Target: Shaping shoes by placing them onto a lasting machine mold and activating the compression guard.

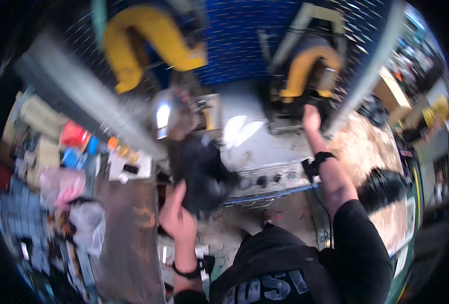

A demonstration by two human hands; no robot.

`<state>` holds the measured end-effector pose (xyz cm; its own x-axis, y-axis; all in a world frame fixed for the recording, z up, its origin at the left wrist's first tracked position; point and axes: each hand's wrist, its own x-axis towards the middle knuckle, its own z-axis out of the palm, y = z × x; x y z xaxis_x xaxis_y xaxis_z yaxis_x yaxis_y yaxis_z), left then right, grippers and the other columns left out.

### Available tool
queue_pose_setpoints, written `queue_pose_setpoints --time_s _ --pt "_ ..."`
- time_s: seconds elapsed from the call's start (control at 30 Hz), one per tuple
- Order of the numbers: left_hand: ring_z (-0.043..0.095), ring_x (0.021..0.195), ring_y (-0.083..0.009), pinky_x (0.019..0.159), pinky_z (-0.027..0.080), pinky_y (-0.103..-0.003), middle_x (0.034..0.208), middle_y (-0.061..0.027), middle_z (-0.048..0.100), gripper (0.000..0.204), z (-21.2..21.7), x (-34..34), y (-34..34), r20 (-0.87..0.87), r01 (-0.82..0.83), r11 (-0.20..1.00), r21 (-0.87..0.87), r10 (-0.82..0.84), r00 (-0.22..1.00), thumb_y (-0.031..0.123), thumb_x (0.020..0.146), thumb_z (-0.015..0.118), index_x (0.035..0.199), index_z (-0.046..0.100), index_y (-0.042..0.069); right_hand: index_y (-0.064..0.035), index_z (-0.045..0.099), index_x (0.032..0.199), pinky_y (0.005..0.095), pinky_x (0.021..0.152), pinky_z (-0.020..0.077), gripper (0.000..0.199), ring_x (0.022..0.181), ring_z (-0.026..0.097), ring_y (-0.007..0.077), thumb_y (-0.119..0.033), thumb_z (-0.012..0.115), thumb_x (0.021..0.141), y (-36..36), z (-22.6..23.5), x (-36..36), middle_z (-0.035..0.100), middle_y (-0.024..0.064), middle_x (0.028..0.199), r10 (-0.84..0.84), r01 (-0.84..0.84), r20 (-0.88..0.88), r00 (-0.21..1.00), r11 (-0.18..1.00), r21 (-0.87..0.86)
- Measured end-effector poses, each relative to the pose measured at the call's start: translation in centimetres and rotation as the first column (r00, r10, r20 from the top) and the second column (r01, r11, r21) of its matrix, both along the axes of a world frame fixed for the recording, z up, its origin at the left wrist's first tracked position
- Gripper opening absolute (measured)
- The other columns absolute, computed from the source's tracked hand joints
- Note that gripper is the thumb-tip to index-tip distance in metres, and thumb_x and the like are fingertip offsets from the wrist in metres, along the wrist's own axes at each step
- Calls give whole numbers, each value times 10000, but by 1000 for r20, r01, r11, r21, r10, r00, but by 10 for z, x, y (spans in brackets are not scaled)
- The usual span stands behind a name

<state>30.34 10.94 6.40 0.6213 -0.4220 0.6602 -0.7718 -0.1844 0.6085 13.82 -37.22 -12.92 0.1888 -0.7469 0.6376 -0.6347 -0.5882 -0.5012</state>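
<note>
My left hand (176, 217) is at the near left edge of a bulky black object (202, 175), thumb raised and fingers curled against it. The object is blurred, so its kind does not show; it covers the left part of a grey machine bed. My right hand (311, 118) reaches far forward to a dark part (325, 108) below the right-hand yellow curved guard (313, 66). Its fingertips are blurred against that part, so its grip is unclear. Behind the black object is a shiny, rounded metal piece (162, 119), also smeared by motion.
A control panel with knobs (262, 181) runs along the bed's front. A larger yellow curved guard (151, 33) stands at the far left. Grey posts flank the machine. On the left is a rusty brown table (120, 233) beside plastic bags (87, 225); black coiled material (384, 190) lies at right.
</note>
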Motion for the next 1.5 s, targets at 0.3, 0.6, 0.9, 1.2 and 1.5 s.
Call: queue_pose_setpoints --time_s 0.3,0.6,0.9,1.2,1.5 --pt "554 746 -244 838 457 -411 667 -71 523 355 -25 -124 -38 -77 892 262 368 -947 311 10 620 590 959 677 72 -36 445 1274 337 896 460 616 1066 568 158 -516 452 888 324 112 -143 552 96 1228 -211 -746 797 566 -542 386" --pt "539 1072 -294 989 303 -511 1050 -132 618 457 -4 -250 -129 -18 951 75 298 -996 84 239 811 610 1195 531 4 -5 541 1122 373 854 506 370 915 626 237 -194 655 826 298 179 -299 630 135 1002 -364 -928 914 178 247 279" --pt "542 759 -294 820 437 -400 794 -115 553 394 43 -430 -272 169 979 83 185 -984 51 116 740 676 1115 581 44 -48 531 1137 324 832 481 389 917 609 184 -327 591 871 212 208 -475 627 68 1032 -182 -558 983 19 814 162" --pt "464 1157 -328 950 382 -400 1243 -141 503 469 -18 -522 -409 -116 884 -60 463 -993 -7 346 858 541 1272 466 140 -93 554 1100 250 681 489 268 827 621 130 -240 570 876 239 75 -551 639 45 960 -574 -438 818 45 724 533" --pt "415 1226 -306 1025 323 -398 1308 -164 457 553 -39 -500 -395 -101 957 1 290 -994 31 312 837 570 1313 417 74 -57 585 1040 251 777 440 184 881 575 114 -112 558 867 206 139 -514 633 34 939 -346 162 655 672 931 327"
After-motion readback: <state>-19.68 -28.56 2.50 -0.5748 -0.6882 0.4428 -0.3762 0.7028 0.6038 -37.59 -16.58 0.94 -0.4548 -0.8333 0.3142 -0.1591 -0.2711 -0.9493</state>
